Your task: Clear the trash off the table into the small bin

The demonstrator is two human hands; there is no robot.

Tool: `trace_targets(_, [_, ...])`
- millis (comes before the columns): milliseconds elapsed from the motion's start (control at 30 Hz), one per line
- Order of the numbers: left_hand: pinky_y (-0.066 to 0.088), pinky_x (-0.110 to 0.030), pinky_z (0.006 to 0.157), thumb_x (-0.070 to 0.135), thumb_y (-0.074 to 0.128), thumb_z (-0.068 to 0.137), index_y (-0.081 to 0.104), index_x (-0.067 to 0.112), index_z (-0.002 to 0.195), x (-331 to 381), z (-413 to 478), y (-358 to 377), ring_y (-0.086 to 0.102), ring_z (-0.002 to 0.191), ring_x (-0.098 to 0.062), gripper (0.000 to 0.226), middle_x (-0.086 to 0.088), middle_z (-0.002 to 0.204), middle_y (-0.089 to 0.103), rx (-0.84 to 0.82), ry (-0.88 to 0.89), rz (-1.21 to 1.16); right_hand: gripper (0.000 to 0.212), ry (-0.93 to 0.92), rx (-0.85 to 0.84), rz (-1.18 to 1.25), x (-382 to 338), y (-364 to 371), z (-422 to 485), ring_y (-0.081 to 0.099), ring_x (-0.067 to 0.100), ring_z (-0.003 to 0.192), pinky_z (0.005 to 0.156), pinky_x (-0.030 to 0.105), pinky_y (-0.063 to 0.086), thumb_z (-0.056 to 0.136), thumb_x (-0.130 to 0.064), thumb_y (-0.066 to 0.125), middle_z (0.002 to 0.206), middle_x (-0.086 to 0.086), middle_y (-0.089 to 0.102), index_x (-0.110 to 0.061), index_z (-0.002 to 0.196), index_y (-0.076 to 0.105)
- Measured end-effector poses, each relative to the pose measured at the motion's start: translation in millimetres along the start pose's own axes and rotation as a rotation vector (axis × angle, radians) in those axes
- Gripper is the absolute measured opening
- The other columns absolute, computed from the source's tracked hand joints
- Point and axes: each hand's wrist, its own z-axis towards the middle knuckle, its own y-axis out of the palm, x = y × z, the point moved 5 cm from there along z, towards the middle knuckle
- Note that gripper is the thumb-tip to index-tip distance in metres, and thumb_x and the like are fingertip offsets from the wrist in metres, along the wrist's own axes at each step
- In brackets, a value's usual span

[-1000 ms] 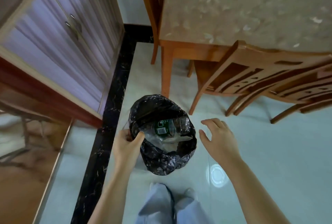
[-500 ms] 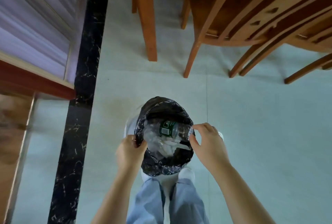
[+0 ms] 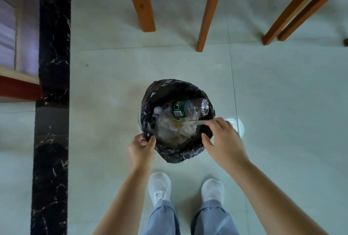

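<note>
A small bin lined with a black plastic bag (image 3: 170,88) stands on the pale floor in front of my feet. Inside lie a clear plastic bottle with a green label (image 3: 185,108), crumpled white paper and clear wrappers (image 3: 175,128). My left hand (image 3: 142,149) pinches the bag's near-left rim. My right hand (image 3: 224,140) rests on the bag's right rim, thumb and fingers closed on the edge of the bag.
Wooden table and chair legs (image 3: 141,1) stand beyond the bin, with more chair legs (image 3: 301,7) at the upper right. A black marble floor strip (image 3: 53,84) runs down the left beside a cabinet (image 3: 11,46). My white shoes (image 3: 160,187) are just behind the bin.
My head has tilted further down, so the table top left the view and my feet appeared. My right hand came from open air beside the bin onto the bag's right rim.
</note>
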Motion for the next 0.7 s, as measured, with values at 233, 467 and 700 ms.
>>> trace_targets(233, [0.049, -0.054, 0.085, 0.025, 0.062, 0.072, 0.058, 0.016, 0.075, -21, 52, 24, 0.063, 0.086, -0.038, 0.010, -0.022, 0.089, 0.065, -0.042, -0.042, -0.137, 0.027, -0.011, 0.016, -0.006, 10, 43, 28, 0.055, 0.032, 0.098, 0.081, 0.041, 0.046, 0.080, -0.018, 0.059, 0.107, 0.010, 0.060, -0.009, 0.105, 0.057])
trace_targets(467, [0.043, -0.039, 0.078, 0.014, 0.057, 0.089, 0.058, 0.026, 0.075, -50, 62, 27, 0.055, 0.074, -0.021, 0.018, -0.010, 0.092, 0.062, -0.061, -0.093, -0.176, 0.025, -0.028, 0.020, 0.037, 9, 54, 39, 0.057, 0.032, 0.095, 0.082, 0.042, 0.049, 0.079, -0.014, 0.062, 0.103, 0.011, 0.063, -0.007, 0.103, 0.059])
trace_targets(700, [0.038, -0.031, 0.076, 0.017, 0.060, 0.087, 0.060, 0.015, 0.101, -67, 62, 28, 0.056, 0.088, -0.019, 0.015, -0.001, 0.091, 0.061, -0.082, -0.115, -0.262, 0.026, -0.070, 0.000, 0.079, -1, 52, 48, 0.055, 0.029, 0.096, 0.084, 0.041, 0.048, 0.079, -0.015, 0.061, 0.103, 0.008, 0.061, -0.009, 0.104, 0.058])
